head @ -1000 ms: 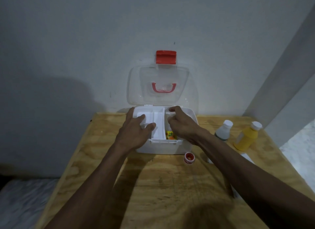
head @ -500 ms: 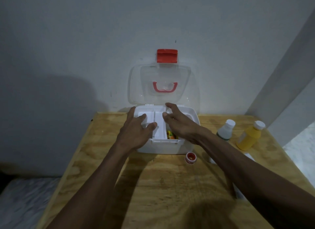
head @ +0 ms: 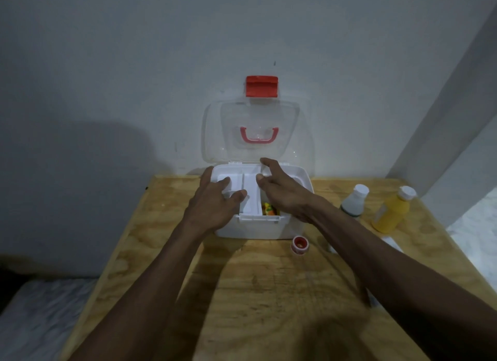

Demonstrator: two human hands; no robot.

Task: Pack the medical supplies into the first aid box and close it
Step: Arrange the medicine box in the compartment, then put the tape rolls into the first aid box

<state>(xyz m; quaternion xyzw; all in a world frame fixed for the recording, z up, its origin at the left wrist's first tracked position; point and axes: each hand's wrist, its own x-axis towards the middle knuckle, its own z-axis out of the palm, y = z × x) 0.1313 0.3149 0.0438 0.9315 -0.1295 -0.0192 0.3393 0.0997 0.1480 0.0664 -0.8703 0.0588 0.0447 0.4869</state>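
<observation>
A white first aid box stands at the back of the wooden table, its clear lid upright against the wall with a red latch on top. A white divided tray sits in the box. My left hand grips the tray's left part, thumb in the middle slot. My right hand hovers over the right part with fingers spread. A colourful packet shows below the tray. To the right stand a white bottle and a yellow bottle.
A small red-capped jar lies just in front of the box's right corner. A flat white item is partly hidden behind my right forearm. The wall is right behind the box, and the table's right edge runs close to the bottles.
My right hand has lifted off the tray's right side and its fingers have spread, reaching toward the back rim. My left hand has stayed on the tray.
</observation>
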